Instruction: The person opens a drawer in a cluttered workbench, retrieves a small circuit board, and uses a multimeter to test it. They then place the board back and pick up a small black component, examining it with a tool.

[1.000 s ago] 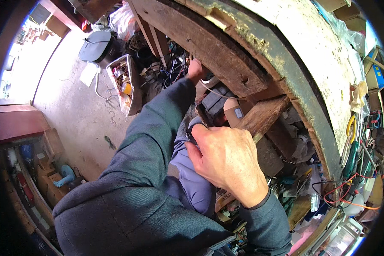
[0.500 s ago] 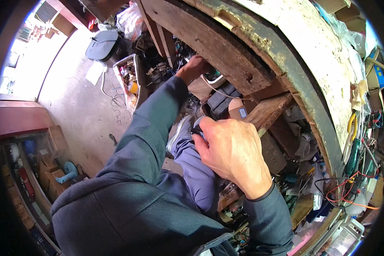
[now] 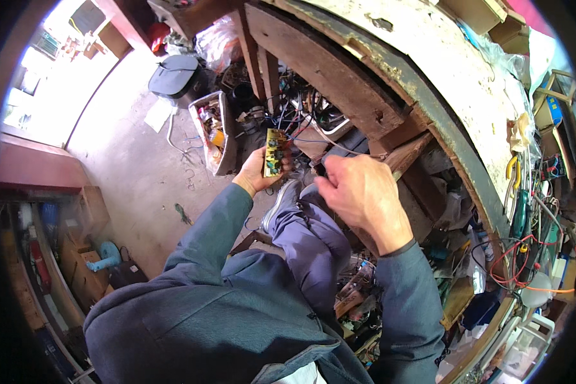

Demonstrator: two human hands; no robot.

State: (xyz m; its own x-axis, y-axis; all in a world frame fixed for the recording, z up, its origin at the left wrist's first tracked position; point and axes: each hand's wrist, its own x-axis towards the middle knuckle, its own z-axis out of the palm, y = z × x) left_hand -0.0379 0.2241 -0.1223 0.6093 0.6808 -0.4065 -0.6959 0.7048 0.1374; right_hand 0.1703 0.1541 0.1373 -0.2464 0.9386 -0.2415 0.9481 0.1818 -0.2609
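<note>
My left hand (image 3: 255,171) grips a narrow yellowish circuit board (image 3: 274,152) crowded with small parts, wires trailing from its upper end. Its fingers wrap round the board's long sides, above the floor by my shoe (image 3: 281,203). To the right, my right hand (image 3: 365,195) is closed in a pinch, back of the hand up. Something small and dark shows at its fingertips, but I cannot make out what it is. The two hands are apart. Behind the board, under the bench, lies a tangle of cables (image 3: 301,105).
A worn wooden workbench (image 3: 429,57) curves along the right, its thick rail above the cables. A white bin of scraps (image 3: 219,137) stands left of the board, a black lidded bin (image 3: 174,75) behind it. Cluttered tools and red wires (image 3: 512,278) hang at far right.
My left hand has come back from beneath the bench, and the circuit board is now visible in it. My right hand stays closed, slightly further right in the picture.
</note>
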